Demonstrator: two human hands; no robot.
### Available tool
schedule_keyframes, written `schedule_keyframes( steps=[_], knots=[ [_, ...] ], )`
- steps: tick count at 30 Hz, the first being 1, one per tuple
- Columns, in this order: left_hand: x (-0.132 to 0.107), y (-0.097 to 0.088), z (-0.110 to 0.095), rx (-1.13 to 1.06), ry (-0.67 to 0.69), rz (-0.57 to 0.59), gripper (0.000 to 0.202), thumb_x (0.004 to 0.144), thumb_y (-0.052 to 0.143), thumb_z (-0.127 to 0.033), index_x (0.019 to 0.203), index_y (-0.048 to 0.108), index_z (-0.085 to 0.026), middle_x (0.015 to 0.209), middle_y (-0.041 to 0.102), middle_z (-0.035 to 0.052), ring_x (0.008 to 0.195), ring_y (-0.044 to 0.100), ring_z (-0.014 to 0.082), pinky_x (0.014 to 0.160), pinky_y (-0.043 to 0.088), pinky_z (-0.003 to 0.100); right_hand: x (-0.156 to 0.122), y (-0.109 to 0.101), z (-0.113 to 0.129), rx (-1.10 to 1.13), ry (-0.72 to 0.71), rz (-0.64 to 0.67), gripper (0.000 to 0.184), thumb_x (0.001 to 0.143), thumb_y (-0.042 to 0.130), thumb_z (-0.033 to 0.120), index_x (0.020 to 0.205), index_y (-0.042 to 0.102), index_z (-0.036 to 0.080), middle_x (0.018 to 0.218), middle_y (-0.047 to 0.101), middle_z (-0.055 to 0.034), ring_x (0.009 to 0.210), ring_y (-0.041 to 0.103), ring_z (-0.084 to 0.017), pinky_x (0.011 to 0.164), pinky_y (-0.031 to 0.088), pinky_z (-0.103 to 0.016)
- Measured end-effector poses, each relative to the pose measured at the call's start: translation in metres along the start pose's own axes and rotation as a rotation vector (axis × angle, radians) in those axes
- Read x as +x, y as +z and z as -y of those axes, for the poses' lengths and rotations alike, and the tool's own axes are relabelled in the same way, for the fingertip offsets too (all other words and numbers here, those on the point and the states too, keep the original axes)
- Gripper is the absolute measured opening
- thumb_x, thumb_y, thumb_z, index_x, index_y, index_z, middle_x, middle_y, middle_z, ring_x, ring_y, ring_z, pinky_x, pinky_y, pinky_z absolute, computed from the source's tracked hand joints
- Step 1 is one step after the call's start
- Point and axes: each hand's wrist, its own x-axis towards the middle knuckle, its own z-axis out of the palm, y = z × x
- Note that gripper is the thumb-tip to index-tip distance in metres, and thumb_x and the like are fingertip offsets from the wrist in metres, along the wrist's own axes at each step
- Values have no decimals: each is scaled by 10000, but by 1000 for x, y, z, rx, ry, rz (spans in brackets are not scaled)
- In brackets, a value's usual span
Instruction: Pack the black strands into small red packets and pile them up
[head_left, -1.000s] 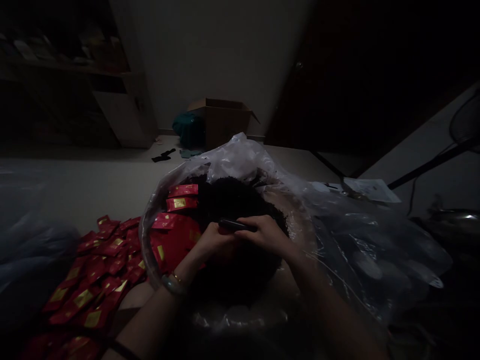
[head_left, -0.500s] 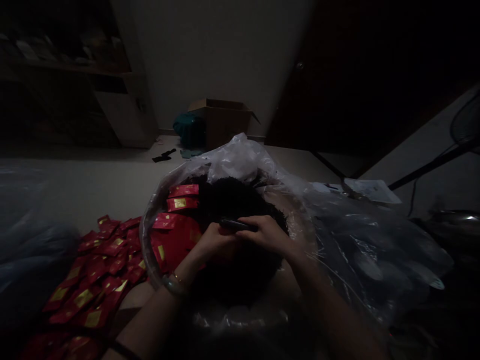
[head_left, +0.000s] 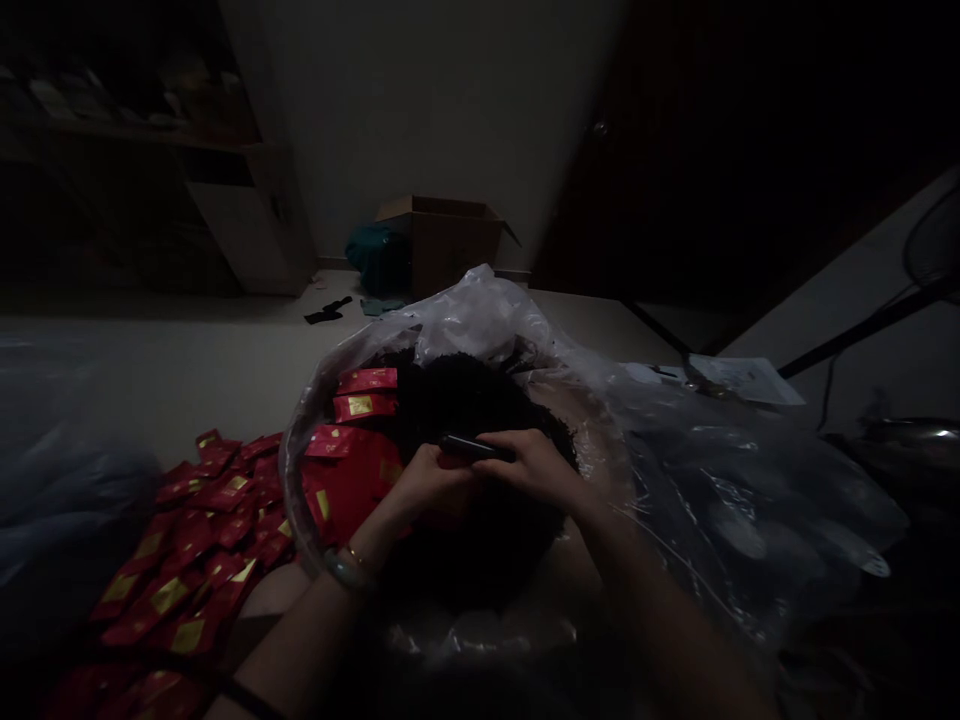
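My right hand (head_left: pixel 534 465) is closed round a slim black hand tool (head_left: pixel 476 448), whose exact kind is too dark to tell. Just left of it, my left hand (head_left: pixel 431 482) is closed with its thumb at the tool's left end, pinching a red packet (head_left: pixel 448 516) that is mostly hidden below. Both hands meet above a dark crumbly heap (head_left: pixel 465 400), like loose tea leaves, in a round basin lined with clear plastic (head_left: pixel 480 310). Several red packets with gold labels (head_left: pixel 364 405) lie inside the basin at its left.
More red and gold packets (head_left: pixel 169 595) are piled outside the basin at left. Clear plastic bags (head_left: pixel 750 500) lie at right. A cardboard box (head_left: pixel 457 245) and a teal bag (head_left: pixel 379 258) stand by the far wall. The room is very dim.
Almost nothing differs. Both hands hold the same place over the basin with the black tool, and the picture is slightly darker.
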Motion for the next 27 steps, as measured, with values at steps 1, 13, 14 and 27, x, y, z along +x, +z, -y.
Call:
schedule_keyframes(
  steps=[1, 13, 14, 27],
  knots=[
    [0, -1, 0, 15, 5, -6, 332, 501, 823, -334, 705, 696, -104, 587, 632, 3, 556, 552, 127, 544, 422, 231, 0, 0, 1, -6, -3, -6, 251, 789, 655, 301, 1029, 713, 255, 996, 740, -17, 885, 678, -227, 762, 488, -296],
    [-5, -9, -20, 36, 164, -142, 399, 644, 718, -435, 917, 720, -145, 915, 737, 75, 895, 650, 237, 782, 487, 288, 0, 0, -2, -4, -20, -31, 301, 805, 645, 305, 1098, 689, 251, 1045, 731, -27, 927, 676, -238, 806, 491, -312],
    [-5, -9, -20, 43, 163, -151, 386, 645, 717, -437, 895, 724, -144, 899, 739, 74, 882, 651, 236, 776, 485, 286, 0, 0, -3, 0, -19, -27, 300, 805, 646, 303, 1097, 690, 253, 1047, 731, -25, 931, 676, -240, 808, 492, -314],
    [-2, -7, -14, 58, 226, -218, 294, 646, 700, -417, 781, 732, -158, 816, 741, 61, 826, 657, 229, 750, 495, 288, 4, 5, -6, 86, -26, 37, 288, 800, 644, 302, 1077, 695, 241, 1022, 735, -14, 925, 673, -238, 784, 499, -300]
  ],
)
